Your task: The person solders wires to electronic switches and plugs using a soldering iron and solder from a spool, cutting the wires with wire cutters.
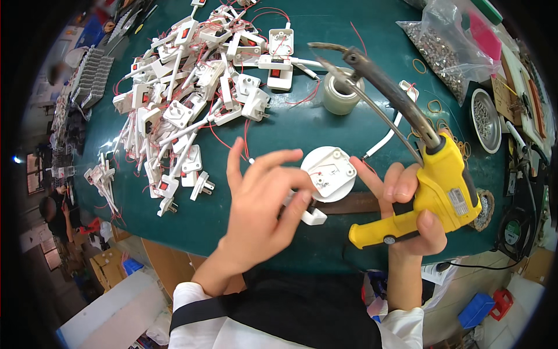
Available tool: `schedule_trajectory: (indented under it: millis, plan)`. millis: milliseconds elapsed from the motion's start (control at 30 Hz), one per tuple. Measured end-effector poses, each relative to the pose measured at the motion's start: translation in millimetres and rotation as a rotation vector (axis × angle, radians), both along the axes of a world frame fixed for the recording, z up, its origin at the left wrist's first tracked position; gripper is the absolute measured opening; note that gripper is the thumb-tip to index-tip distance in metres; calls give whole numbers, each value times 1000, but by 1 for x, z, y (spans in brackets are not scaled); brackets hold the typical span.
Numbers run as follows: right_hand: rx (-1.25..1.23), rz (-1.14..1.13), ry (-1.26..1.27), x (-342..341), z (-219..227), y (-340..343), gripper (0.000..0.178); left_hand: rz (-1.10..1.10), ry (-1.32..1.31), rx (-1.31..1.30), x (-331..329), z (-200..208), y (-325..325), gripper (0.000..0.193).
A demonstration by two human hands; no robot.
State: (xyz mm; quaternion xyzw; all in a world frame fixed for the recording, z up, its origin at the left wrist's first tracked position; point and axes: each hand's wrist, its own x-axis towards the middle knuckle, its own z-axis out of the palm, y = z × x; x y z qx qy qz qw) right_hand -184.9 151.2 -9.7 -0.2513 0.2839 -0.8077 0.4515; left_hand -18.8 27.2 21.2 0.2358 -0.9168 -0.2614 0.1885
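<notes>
My right hand is wrapped round a yellow soldering gun, whose long metal tip points up and away to the left. The index finger of that hand stretches to the right rim of an open white plastic housing. This housing lies on a round white disc, its inside facing up with small metal parts in it. At its left edge, my left hand has thumb and index finger drawn together and other fingers raised; what they pinch is hidden. Partly under this hand is a small white plug part.
A heap of white plug housings with red wires covers the far left. Behind the disc stands a round jar. A white corded piece, rubber bands, a bag of small metal parts and a metal bowl are at right.
</notes>
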Motion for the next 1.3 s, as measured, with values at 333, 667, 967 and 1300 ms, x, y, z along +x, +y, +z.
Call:
schedule_trajectory:
  millis: [333,667,967,1300]
  plan:
    - [84,-218,-123,52,5,31,84,74,94,179,-8,-3,8,12]
    - [346,-294,-110,32,34,82,94,19,41,30,-12,-1,-4,13]
    - [599,-75,-145,-10,51,98,89,31,9,-35,-18,1,0,11]
    - [759,80,-170,-20,64,87,86,28,-21,-50,-24,2,-2,12]
